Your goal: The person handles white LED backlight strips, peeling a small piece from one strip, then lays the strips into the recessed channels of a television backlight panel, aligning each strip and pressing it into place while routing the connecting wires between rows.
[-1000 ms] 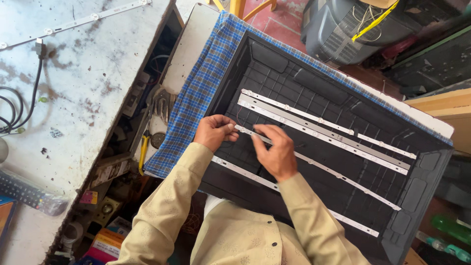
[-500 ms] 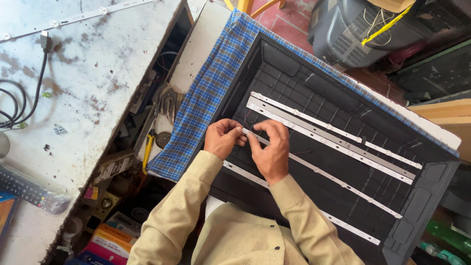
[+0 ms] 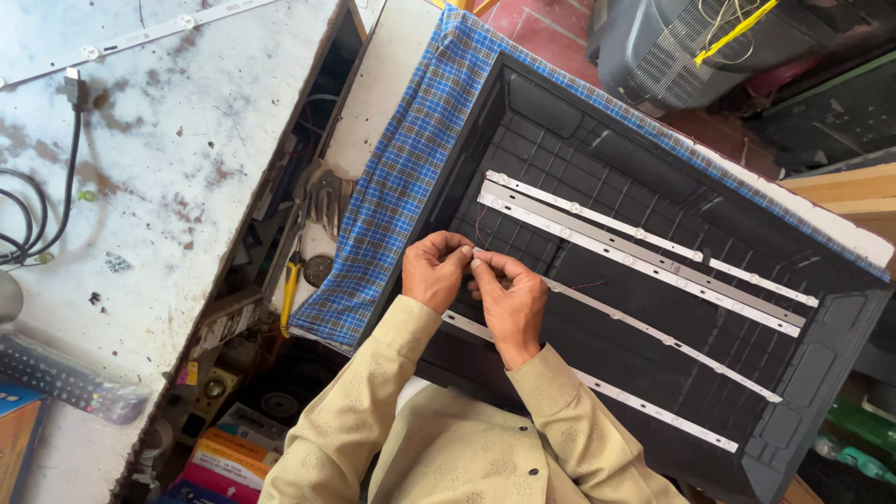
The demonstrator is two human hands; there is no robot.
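from the head view, your left hand (image 3: 434, 271) and right hand (image 3: 509, 299) meet over the near end of a white led strip (image 3: 653, 329) that runs slantwise across the black tray-like back panel (image 3: 579, 140). the fingertips of both hands are pinched together on that end of the strip, thumbs and forefingers almost touching each other. three more strips lie in the panel: two close together above (image 3: 597, 224) and one below your wrists (image 3: 644, 411). the panel rests on a blue checked cloth (image 3: 411, 159). left of it, a stained white bench (image 3: 168, 140) carries a black cable (image 3: 37, 215).
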